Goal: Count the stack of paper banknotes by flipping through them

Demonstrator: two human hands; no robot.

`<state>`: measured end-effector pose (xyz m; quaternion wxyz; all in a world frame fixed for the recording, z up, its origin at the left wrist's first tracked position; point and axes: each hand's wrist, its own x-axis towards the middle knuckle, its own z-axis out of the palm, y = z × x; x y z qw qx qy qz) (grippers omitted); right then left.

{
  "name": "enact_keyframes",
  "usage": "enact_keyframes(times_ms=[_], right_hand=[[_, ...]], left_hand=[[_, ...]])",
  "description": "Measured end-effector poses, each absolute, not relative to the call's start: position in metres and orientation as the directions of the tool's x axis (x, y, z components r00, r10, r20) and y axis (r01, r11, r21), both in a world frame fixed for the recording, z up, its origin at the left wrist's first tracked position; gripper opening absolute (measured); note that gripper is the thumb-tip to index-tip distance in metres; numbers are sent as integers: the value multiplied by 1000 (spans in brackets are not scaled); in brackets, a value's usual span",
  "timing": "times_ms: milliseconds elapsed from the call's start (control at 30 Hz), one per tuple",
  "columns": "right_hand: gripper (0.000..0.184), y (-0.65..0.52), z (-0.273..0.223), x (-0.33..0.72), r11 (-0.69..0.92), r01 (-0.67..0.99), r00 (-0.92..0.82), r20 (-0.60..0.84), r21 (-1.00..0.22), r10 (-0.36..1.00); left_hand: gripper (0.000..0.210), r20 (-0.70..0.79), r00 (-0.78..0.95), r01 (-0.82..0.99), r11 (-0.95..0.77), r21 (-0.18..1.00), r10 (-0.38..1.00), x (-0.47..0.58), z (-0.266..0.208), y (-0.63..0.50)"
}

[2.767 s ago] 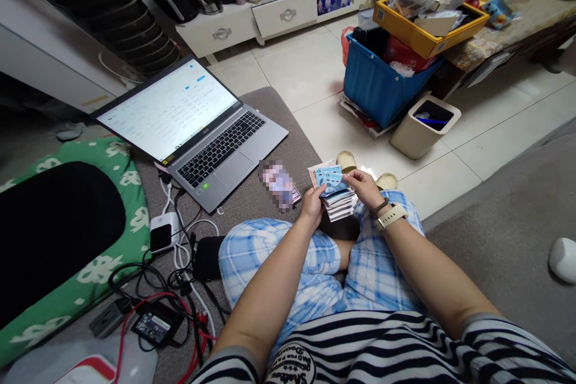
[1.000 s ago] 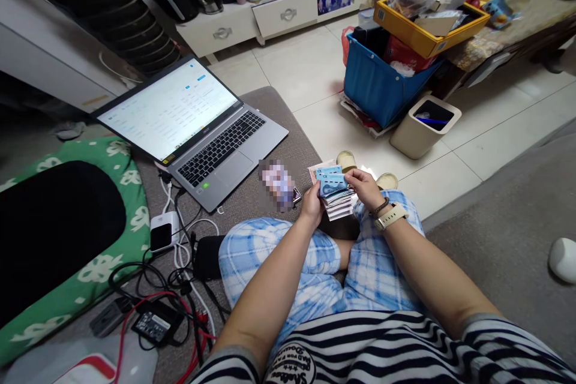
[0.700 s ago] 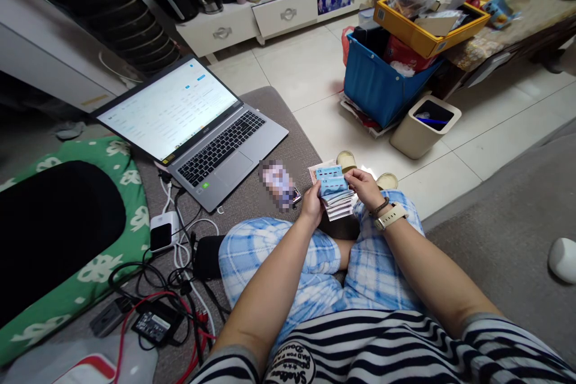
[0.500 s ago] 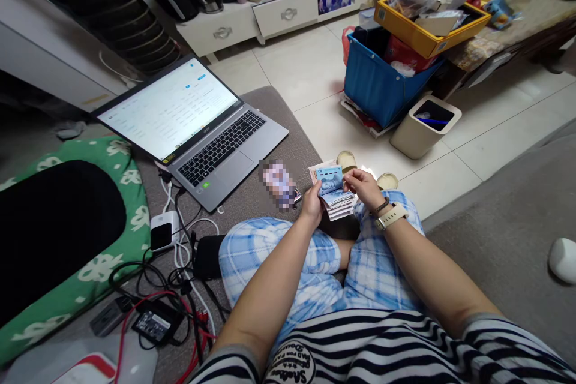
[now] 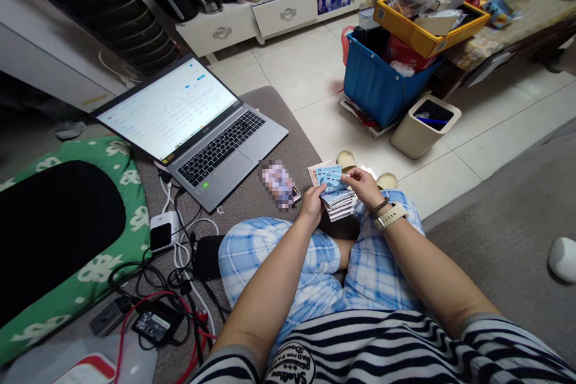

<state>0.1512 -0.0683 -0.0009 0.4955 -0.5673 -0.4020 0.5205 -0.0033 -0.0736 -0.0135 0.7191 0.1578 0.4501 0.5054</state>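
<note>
Banknotes (image 5: 341, 210), paper, one sheaf, lower edges bent and stepped like thin leaves; held over the crossed legs, in front of plaid trousers (image 5: 265, 243) of soft, fleecy-looking blue and white cloth. Left hand (image 5: 312, 204): closed around the sheaf's left side, thumb laid on the face. Right hand (image 5: 365, 187): thumb and finger pinching the right edge of a blue banknote (image 5: 330, 175), smooth and slightly curved; wrist carrying a dark braided bracelet (image 5: 380, 205) and a watch (image 5: 392, 216) with a cream strap. Pinkish note (image 5: 313, 173), upright behind the blue. Laptop (image 5: 245, 150), flat grey casing, black keys, open on a grey woven upholstered seat (image 5: 299, 144). Beyond, glossy pale floor tiles (image 5: 310, 81). Obscured: left fingers behind the sheaf; note count, leaves overlapping; screen text, too small to read; a rounded oblong item (image 5: 278, 185) beside the laptop, masked by mosaic blocks; two pale rounded items (image 5: 345, 160) on the floor, partly covered. Striped shirt (image 5: 382, 345), cut off by the lower edge.
</note>
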Motion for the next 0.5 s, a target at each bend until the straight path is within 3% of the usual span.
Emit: enact_keyframes(times_ms=[500], right_hand=[[41,-72,14,149,-155,-55,110,-160,-986,981]], left_hand=[[31,-473,82,-609,420,673,877,-3,-17,-74]])
